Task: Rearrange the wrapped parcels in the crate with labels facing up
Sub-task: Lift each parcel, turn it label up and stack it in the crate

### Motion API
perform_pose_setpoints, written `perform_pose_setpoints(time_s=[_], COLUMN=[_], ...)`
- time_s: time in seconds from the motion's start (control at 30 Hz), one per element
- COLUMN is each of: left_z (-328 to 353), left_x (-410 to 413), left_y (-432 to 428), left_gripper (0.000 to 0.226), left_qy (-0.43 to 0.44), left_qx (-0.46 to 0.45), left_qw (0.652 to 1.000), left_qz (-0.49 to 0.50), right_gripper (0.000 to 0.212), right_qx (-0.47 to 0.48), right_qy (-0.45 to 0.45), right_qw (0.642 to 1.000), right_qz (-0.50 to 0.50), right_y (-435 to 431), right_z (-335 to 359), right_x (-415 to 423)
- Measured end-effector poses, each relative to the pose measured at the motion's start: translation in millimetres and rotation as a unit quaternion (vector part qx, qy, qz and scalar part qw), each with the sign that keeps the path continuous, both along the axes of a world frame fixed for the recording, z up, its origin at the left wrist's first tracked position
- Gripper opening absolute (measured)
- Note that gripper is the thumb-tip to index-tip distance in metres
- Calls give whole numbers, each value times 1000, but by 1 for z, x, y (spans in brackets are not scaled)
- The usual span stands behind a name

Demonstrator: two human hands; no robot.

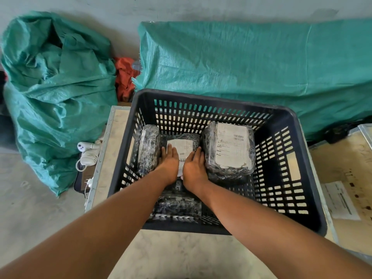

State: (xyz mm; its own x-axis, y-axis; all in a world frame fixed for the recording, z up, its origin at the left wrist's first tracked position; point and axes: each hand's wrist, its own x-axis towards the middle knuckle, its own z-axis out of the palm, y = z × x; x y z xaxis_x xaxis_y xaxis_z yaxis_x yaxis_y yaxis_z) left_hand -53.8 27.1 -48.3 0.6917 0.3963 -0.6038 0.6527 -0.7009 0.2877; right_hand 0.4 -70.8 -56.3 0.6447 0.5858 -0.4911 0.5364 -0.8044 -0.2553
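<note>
Risk: the upright parcel (149, 148), standing on edge against the left wall of the crate (302, 158), may topple if nudged. The left hand (170, 165) and right hand (194, 168) lie flat, grip released, on the middle parcel (181, 143), label up, beside the large labelled parcel (229, 146).

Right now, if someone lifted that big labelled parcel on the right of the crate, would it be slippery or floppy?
The big labelled parcel is wrapped in shiny clear film, so it may well feel slick in bare hands. It keeps a blocky, rounded-box shape, so it probably stays fairly stiff rather than sagging. It sits on another parcel in the crate, so a sideways push could slide it off.
</note>
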Motion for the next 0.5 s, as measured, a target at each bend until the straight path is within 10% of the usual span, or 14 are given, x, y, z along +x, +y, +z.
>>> perform_pose_setpoints(time_s=[0.5], left_z=[13], left_x=[5], left_y=[5], left_gripper=[105], left_qy=[-4], left_qx=[-17], left_qw=[1000], left_qz=[-3], right_gripper=[108], right_qx=[12], right_qy=[59], right_qw=[998], right_qz=[-10], right_y=[6], right_z=[3], right_x=[15])
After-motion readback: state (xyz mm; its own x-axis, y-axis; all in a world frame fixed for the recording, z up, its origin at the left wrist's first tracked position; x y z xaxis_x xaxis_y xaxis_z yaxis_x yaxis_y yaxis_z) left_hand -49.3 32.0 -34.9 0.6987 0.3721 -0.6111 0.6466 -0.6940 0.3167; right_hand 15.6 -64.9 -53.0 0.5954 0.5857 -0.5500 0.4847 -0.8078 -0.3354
